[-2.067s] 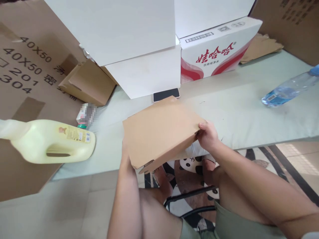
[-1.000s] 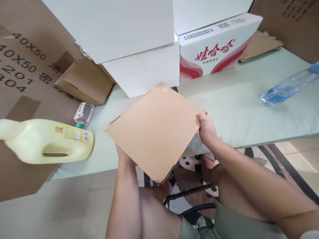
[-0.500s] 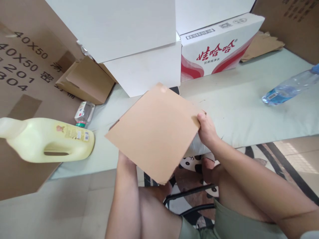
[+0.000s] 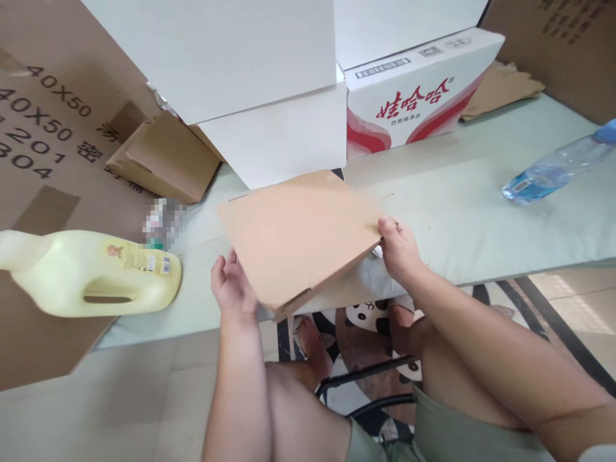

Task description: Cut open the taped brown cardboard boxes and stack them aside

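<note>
A flat brown cardboard box (image 4: 301, 237) hangs tilted over the near edge of the cloth-covered surface, its broad plain face up and a slotted side toward me. My right hand (image 4: 398, 249) is closed on its right corner, thumb on top and fingers underneath. Beside the box's left edge is my left hand (image 4: 234, 282), palm toward the box, fingers loosely curled and apart from the cardboard. Its thumb is hidden, and whether the palm touches the box I cannot tell. The box's underside is out of sight.
White cartons (image 4: 274, 138) stand behind the box, beside a red-and-white water carton (image 4: 418, 106). At left are a yellow jug (image 4: 96, 273), a blurred small bottle (image 4: 163, 221) and a brown box (image 4: 166, 154). A clear water bottle (image 4: 553, 167) lies at right.
The cardboard box has turned and tipped, so its slotted near side shows. My left hand has come out from under it to its left side. The right hand keeps its hold.
</note>
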`<state>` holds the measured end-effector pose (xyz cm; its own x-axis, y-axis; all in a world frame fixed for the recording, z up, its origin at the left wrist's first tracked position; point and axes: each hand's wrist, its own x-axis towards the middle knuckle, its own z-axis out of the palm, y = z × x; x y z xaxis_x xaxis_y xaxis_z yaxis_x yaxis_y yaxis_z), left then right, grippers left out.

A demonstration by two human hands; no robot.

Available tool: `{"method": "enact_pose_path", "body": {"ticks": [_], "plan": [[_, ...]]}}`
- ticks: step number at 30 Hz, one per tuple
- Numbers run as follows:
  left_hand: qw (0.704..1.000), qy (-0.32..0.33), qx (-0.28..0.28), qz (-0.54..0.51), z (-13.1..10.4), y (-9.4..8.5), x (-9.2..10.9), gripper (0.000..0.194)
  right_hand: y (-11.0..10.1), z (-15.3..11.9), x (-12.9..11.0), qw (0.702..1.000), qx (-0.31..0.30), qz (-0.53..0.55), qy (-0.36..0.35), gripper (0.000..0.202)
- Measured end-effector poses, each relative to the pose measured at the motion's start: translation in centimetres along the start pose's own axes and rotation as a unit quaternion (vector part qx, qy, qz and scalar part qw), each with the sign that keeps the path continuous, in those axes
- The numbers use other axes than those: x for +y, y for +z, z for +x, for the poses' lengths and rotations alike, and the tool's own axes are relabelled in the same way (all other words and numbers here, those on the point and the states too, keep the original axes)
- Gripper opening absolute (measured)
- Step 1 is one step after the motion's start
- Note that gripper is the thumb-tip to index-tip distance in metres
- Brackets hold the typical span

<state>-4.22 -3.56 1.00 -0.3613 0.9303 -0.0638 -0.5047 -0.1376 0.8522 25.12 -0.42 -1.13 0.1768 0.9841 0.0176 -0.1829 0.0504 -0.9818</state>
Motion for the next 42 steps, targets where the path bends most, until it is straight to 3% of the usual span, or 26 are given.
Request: {"method": "enact_pose_path", "body": {"ticks": [3, 5, 8, 11, 15, 20, 25, 34, 42], "plan": [[0.996, 0.042, 0.053, 0.049, -0.1, 0.2, -0.4, 0.050, 0.0, 0.2, 0.2, 0.999, 0.049, 0.001, -0.005, 0.055], [0.993, 0.055, 0.028, 0.097, -0.5, 0.6, -0.9, 0.063, 0.2, 0.2, 0.0, 0.998, 0.060, -0.025, -0.019, 0.056], [0.988, 0.027, -0.028, 0.146, -1.0, 1.0, -1.5, 0.082, 0.6, -0.2, -0.5, 0.998, 0.026, -0.054, -0.025, 0.057], [0.987, 0.015, -0.023, 0.159, -0.9, 1.1, -1.7, 0.093, 0.8, -0.6, -0.7, 0.997, -0.058, -0.051, -0.031, 0.059], [0.987, 0.016, 0.019, 0.162, -0.3, 0.7, -1.7, 0.083, 0.6, -0.9, -0.4, 0.983, -0.167, -0.068, -0.027, 0.065], [0.981, -0.005, 0.058, 0.186, -0.2, 0.4, -2.0, 0.064, 0.0, -1.2, -0.1, 0.957, -0.268, -0.101, 0.046, 0.061], [0.980, -0.002, 0.071, 0.188, -0.3, 0.3, -1.8, 0.061, -0.5, -1.5, 0.4, 0.938, -0.324, -0.096, 0.081, 0.070], [0.978, -0.004, 0.083, 0.191, -0.3, 0.6, -1.8, 0.056, -0.3, -1.3, 0.6, 0.935, -0.334, -0.081, 0.084, 0.080], [0.976, -0.010, 0.077, 0.202, -0.4, 0.8, -1.9, 0.058, 0.1, -1.4, 0.2, 0.939, -0.324, -0.071, 0.090, 0.077]]}}
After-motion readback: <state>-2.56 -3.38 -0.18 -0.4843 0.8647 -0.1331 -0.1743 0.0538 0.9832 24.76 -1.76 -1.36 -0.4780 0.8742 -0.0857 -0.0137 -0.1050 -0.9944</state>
